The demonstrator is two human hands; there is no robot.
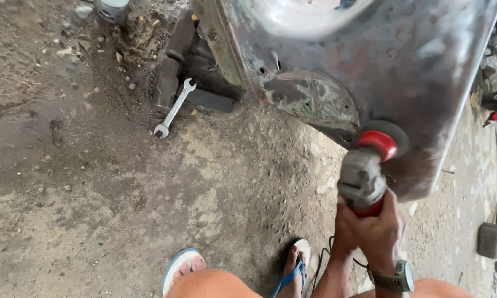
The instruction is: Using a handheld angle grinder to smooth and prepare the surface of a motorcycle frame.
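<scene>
- Both hands are wrapped tight around the body of a red and grey angle grinder [365, 175]: right hand [382, 230] with a wristwatch [396, 279], left hand [345, 227] beside it.
- The grinder's disc end sits against the lower edge of a bare, rusty metal car panel [369, 66].
- A double open-ended spanner [174, 108] lies on the dirt floor [94, 182], well left of the panel, near dark blocks [171, 72].
- Feet in blue flip-flops [292, 270] are below the grinder.

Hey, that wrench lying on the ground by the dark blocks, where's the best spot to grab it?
Take the wrench by the middle of its slim straight shank, from above, fingers across its width. It lies flat on the dirt ground, upper jaw end close against the dark blocks, so the lower half is freer.
</scene>
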